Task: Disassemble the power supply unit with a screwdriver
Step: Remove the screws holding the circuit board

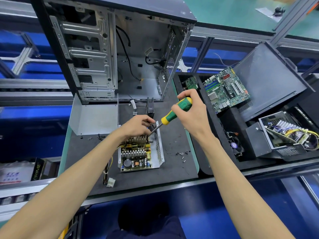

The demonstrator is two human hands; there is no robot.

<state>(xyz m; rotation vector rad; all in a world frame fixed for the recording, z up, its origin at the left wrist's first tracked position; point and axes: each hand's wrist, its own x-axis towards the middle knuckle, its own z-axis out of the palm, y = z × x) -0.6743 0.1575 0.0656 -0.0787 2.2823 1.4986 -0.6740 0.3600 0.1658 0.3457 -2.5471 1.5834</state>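
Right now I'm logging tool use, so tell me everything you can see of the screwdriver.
The screwdriver has a chunky green handle with yellow bands at both ends, rubbery or plastic by its look, and a slim dark metal shaft. It slants down to the left, its tip inside the far end of the open power supply unit. The right hand grips the handle; the left hand rests by the shaft's lower end.

Power supply unit (140, 155) on the mat (174, 135), before the computer case (110, 49), loose screws (183, 155) right.
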